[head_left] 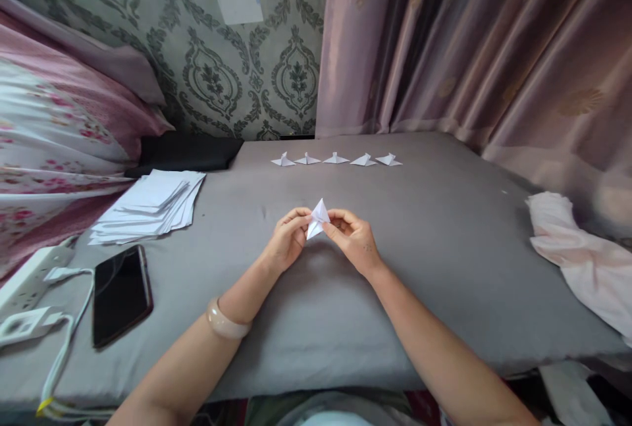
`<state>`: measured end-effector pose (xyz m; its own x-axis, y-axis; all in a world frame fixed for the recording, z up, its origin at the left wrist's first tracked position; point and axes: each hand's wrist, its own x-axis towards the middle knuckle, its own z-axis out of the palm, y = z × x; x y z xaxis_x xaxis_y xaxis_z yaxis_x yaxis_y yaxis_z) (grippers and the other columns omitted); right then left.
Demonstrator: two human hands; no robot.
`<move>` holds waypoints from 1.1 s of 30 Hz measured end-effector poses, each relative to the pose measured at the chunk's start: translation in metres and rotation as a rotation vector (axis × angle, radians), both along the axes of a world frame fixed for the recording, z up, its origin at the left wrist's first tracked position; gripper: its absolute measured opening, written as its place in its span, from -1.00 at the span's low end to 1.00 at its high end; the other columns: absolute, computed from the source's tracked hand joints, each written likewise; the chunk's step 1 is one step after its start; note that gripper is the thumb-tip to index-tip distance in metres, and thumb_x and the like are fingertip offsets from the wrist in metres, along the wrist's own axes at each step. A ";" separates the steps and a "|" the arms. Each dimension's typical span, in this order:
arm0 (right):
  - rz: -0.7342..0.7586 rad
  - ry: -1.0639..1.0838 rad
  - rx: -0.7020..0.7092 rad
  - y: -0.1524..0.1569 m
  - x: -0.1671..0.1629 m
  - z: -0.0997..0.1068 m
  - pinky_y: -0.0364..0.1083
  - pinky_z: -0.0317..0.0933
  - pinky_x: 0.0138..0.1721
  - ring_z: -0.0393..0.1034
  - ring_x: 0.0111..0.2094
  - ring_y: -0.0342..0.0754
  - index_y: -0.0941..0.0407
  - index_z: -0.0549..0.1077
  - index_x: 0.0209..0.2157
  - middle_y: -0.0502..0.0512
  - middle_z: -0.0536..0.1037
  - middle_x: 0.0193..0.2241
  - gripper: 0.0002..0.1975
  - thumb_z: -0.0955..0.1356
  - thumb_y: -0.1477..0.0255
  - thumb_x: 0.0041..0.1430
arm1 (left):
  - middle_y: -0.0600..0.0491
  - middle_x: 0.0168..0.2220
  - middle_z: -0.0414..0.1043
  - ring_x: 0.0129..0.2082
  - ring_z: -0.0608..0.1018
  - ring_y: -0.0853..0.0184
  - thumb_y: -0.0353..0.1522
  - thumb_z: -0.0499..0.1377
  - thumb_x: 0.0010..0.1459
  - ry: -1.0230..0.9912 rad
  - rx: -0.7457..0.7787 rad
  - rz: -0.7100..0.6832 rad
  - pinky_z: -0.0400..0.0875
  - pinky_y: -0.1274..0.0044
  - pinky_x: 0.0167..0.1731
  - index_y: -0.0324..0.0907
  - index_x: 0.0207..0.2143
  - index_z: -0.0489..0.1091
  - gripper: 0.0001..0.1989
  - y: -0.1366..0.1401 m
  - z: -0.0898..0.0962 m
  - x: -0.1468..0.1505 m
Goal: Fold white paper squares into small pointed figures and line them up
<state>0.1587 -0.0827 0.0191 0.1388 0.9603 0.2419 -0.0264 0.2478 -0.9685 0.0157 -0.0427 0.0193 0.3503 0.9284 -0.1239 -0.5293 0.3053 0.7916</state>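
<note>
A small piece of folded white paper (320,213) is held up over the middle of the table, one point upward and another pointing down to the left. My left hand (290,236) pinches its left edge between thumb and fingers. On the other side, my right hand (353,239) grips the right edge, thumb in front. Both hands are closed on the paper, and some fingertips are hidden behind it. Beyond them, several folded white paper figures (336,158) stand in a row near the table's far edge.
A stack of white paper sheets (148,209) lies at the left, in front of a black flat item (192,151). Nearer are a phone (122,295) and a power strip (34,278) with white cables. Pale pink cloth (573,248) lies bunched on the grey-covered table (444,215) at right.
</note>
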 end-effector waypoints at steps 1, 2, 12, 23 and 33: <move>0.005 -0.009 0.021 -0.001 0.000 0.000 -0.08 0.38 -0.24 0.46 -0.33 -0.08 0.12 0.48 -0.29 0.07 0.56 -0.36 -0.78 0.43 0.35 -0.02 | 0.11 -0.49 0.43 -0.48 0.44 0.48 -0.47 0.30 -0.14 -0.003 0.013 0.003 0.30 0.64 -0.42 -0.25 -0.42 0.45 -0.85 0.000 0.001 0.000; 0.014 -0.018 0.042 -0.001 0.000 0.001 -0.08 0.37 -0.23 0.46 -0.32 -0.08 0.12 0.48 -0.30 0.08 0.56 -0.34 -0.79 0.42 0.37 -0.02 | 0.11 -0.47 0.44 -0.46 0.45 0.47 -0.48 0.29 -0.14 -0.006 0.028 0.004 0.31 0.63 -0.40 -0.25 -0.40 0.46 -0.84 -0.001 0.002 0.000; -0.047 -0.061 0.006 0.001 0.009 0.002 -0.09 0.37 -0.32 0.46 -0.39 -0.07 0.14 0.51 -0.36 0.10 0.58 -0.41 -0.78 0.41 0.28 0.01 | 0.07 -0.43 0.49 -0.46 0.48 0.45 -0.45 0.31 -0.09 0.010 0.101 -0.077 0.33 0.61 -0.40 -0.25 -0.36 0.50 -0.84 -0.002 -0.003 0.001; -0.063 -0.200 0.174 -0.001 0.010 0.002 -0.11 0.37 -0.29 0.47 -0.36 -0.08 0.10 0.54 -0.36 0.08 0.55 -0.37 -0.88 0.36 0.39 0.07 | 0.06 -0.45 0.50 -0.45 0.49 0.44 -0.45 0.34 -0.14 0.041 0.100 -0.051 0.35 0.59 -0.34 -0.26 -0.44 0.50 -0.86 -0.001 -0.003 0.005; -0.024 -0.474 0.326 -0.009 0.012 0.007 -0.13 0.34 -0.27 0.40 -0.24 -0.11 0.07 0.43 -0.10 0.08 0.48 -0.20 -0.58 0.28 0.62 -0.04 | 0.05 -0.44 0.51 -0.41 0.52 0.41 -0.48 0.30 -0.12 0.034 0.075 -0.028 0.40 0.58 -0.32 -0.27 -0.42 0.50 -0.87 -0.001 0.002 0.006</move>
